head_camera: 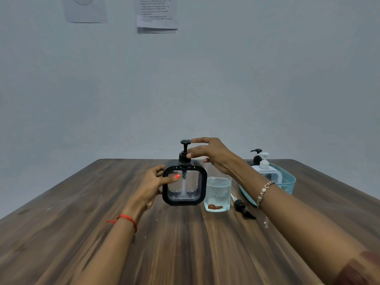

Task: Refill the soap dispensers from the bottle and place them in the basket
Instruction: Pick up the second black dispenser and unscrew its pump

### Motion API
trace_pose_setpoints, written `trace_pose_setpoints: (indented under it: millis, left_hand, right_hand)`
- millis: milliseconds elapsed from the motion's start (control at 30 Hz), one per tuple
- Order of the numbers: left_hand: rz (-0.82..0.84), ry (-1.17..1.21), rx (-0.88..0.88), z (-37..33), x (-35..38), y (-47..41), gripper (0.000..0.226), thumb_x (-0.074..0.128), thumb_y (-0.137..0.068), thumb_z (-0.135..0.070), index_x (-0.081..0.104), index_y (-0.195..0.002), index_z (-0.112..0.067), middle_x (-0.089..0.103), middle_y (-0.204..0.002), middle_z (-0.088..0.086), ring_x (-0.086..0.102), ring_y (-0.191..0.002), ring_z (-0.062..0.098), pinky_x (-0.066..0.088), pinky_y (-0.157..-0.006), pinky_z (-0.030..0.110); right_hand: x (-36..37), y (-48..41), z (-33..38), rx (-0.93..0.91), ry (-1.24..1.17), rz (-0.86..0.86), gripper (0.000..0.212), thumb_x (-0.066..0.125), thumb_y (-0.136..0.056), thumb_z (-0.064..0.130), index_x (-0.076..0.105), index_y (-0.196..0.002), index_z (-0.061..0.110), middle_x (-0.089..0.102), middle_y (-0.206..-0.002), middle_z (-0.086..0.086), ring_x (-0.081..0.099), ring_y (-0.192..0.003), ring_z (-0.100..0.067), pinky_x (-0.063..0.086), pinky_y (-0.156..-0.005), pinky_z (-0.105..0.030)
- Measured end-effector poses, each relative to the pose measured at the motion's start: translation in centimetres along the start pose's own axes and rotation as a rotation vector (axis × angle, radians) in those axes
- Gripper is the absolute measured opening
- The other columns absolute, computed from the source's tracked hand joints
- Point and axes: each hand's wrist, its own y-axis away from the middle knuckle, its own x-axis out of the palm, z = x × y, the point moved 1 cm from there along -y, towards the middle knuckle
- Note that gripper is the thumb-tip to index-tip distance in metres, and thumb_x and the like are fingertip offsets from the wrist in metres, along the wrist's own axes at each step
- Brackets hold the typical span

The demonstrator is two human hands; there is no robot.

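Wood-grain desk [185,243]: dark brown, takes up the whole lower half.
Basket [289,183]: teal plastic, near the desk's far right corner, with a white dispenser [265,170] and a black pump top [256,156] poking up behind it.
Black dispenser [184,185]: upright, middle of the desk toward the far edge.
Clear bottle [217,193]: just right of it, open top, some liquid inside.
Left hand [153,187]: wrapped around the black dispenser's left side, thumb across the front.
Right hand [211,154]: fingers loosely spread, tips at the pump collar.
Loose pump [241,207]: lying flat between bottle and basket.
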Motion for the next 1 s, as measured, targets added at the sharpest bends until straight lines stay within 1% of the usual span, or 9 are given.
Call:
trace_pose_setpoints:
  millis: [100,200,267,400,567,667,733,900,1000]
  left_hand:
    - [-0.007,0.000,0.008,0.0,0.0,0.0,0.038,0.076,-0.054,-0.012,0.062,-0.089,-0.012,0.068,-0.089,0.004,0.067,-0.074,0.014,0.054,-0.056,0.028]
    - [0.001,-0.010,0.015,0.0,0.3,0.0,0.040,0.080,-0.056,-0.005,0.061,-0.091,-0.012,0.068,-0.088,0.003,0.067,-0.074,0.012,0.054,-0.055,0.028]
    - [-0.001,-0.016,0.016,-0.1,0.5,0.1,0.042,0.081,-0.057,-0.004,0.061,-0.093,-0.011,0.068,-0.088,0.002,0.068,-0.073,0.011,0.054,-0.055,0.027]
    - [-0.014,-0.025,0.013,-0.1,0.4,0.2,0.042,0.081,-0.058,-0.005,0.061,-0.095,-0.010,0.068,-0.091,0.004,0.067,-0.076,0.013,0.054,-0.057,0.028]
    - [-0.035,-0.058,0.028,-0.2,0.5,0.2,0.027,0.072,-0.072,0.001,0.061,-0.090,-0.014,0.068,-0.089,0.002,0.066,-0.078,0.015,0.053,-0.058,0.027]
    - [-0.032,-0.062,0.018,0.0,0.6,0.3,0.027,0.071,-0.072,0.002,0.061,-0.092,-0.013,0.068,-0.087,0.000,0.066,-0.074,0.010,0.052,-0.056,0.025]
    - [-0.029,-0.067,0.002,0.3,0.5,0.4,0.029,0.071,-0.072,0.001,0.061,-0.097,-0.009,0.069,-0.089,0.002,0.067,-0.075,0.011,0.053,-0.057,0.026]
    - [-0.101,-0.043,-0.031,1.2,-0.4,0.7,0.038,0.078,-0.064,0.001,0.061,-0.097,-0.006,0.067,-0.091,0.005,0.068,-0.071,0.011,0.055,-0.053,0.027]
    - [-0.186,-0.035,-0.040,1.3,-1.4,0.7,0.041,0.079,-0.063,0.000,0.059,-0.099,-0.004,0.066,-0.091,0.007,0.066,-0.073,0.015,0.057,-0.053,0.030]
  right_hand:
    - [0.6,0.5,-0.5,0.008,-0.011,0.002,0.050,0.079,-0.070,0.012,0.058,-0.115,0.007,0.070,-0.097,-0.007,0.063,-0.091,-0.016,0.044,-0.073,-0.025]
    - [1.5,0.9,-0.8,-0.077,0.179,-0.055,0.036,0.083,-0.066,0.025,0.070,-0.091,0.003,0.064,-0.070,0.001,0.059,-0.062,-0.006,0.044,-0.058,-0.015]
    - [1.7,0.8,-0.8,-0.094,0.213,-0.052,0.028,0.082,-0.067,0.019,0.072,-0.086,0.001,0.067,-0.075,-0.005,0.061,-0.066,-0.012,0.047,-0.062,-0.020]
    - [1.2,0.8,-0.1,-0.079,0.058,0.018,0.026,0.066,-0.072,-0.010,0.067,-0.097,-0.005,0.066,-0.093,-0.008,0.062,-0.086,-0.016,0.048,-0.064,-0.008]
    - [1.7,1.3,-0.2,-0.124,0.327,-0.006,0.029,0.080,-0.071,0.024,0.071,-0.090,0.005,0.067,-0.080,-0.002,0.059,-0.067,-0.008,0.045,-0.060,-0.016]
    - [1.4,1.2,0.1,-0.121,0.274,0.014,0.021,0.076,-0.076,0.015,0.069,-0.094,0.007,0.064,-0.077,0.005,0.057,-0.067,0.000,0.040,-0.057,-0.005]
    - [0.8,1.3,1.0,-0.097,0.171,-0.007,0.021,0.072,-0.079,0.009,0.069,-0.099,0.005,0.066,-0.089,0.000,0.058,-0.082,-0.005,0.040,-0.072,-0.013]
    - [-1.2,2.3,2.5,-0.249,0.081,-0.099,0.016,0.072,-0.078,0.006,0.069,-0.091,0.015,0.068,-0.093,0.000,0.060,-0.081,-0.008,0.040,-0.065,-0.019]
    - [-1.7,3.8,1.1,-0.388,0.109,-0.095,0.030,0.074,-0.075,0.003,0.068,-0.098,0.021,0.069,-0.094,0.005,0.063,-0.089,-0.009,0.051,-0.075,-0.025]
